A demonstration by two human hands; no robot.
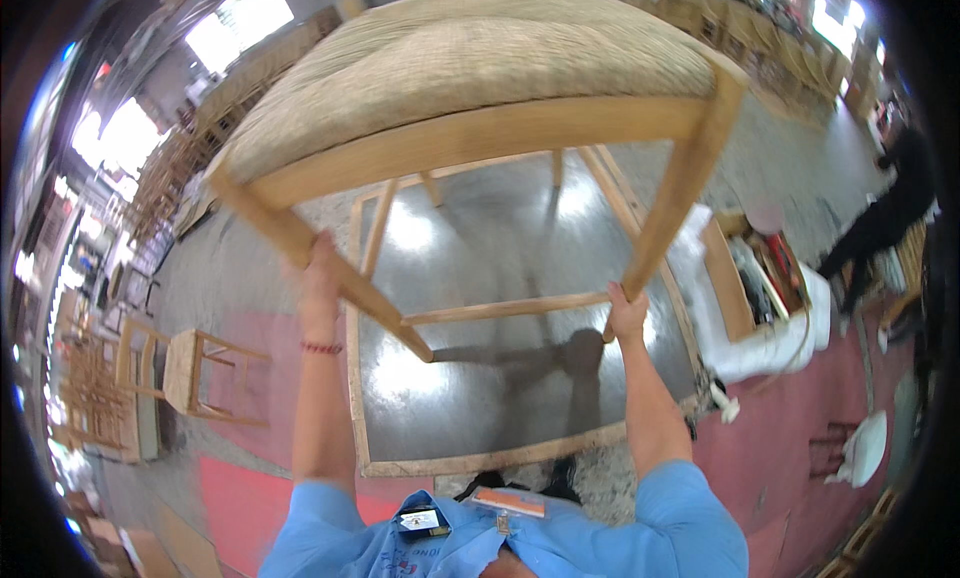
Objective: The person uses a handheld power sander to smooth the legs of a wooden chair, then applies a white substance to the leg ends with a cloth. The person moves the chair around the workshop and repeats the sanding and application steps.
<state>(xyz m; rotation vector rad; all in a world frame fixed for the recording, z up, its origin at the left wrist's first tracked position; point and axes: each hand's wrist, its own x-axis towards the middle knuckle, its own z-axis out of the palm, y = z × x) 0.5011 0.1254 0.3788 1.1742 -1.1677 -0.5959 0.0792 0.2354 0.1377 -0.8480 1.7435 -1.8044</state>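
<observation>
1. Pale wood, one chair (480,140), with a padded straw-coloured seat (480,63). Held seat uppermost above the counter, its legs reaching down over the top. Whether the leg ends touch that surface cannot be told.
2. Left hand (320,273), slightly blurred: wrapped about the chair's near left leg, partway down. Red bracelet (322,348) at the wrist.
3. Right hand (628,313): fingers closed around the near right leg, close to its lower end.
4. Counter (425,423): dark, glossy top bordered by a light wooden rim; shadows and bright reflections across it.
5. Open box (728,283), brown, with mixed contents, some red. Set on white wrapping (823,313), just beyond the counter's right edge.
6. White object (724,406), kind unclear, just outside the counter's near right corner.
7. Second wooden chair (183,371), light seat, on the floor, well apart from the counter's left edge.
8. Stool (866,450), white top, dark red legs; well right of the counter's near right corner.
9. Blue shirt (680,523), worn by the person at the counter's near edge, with a badge (512,501).
10. Co-worker (905,173) in dark clothing, beyond the box, far right.
</observation>
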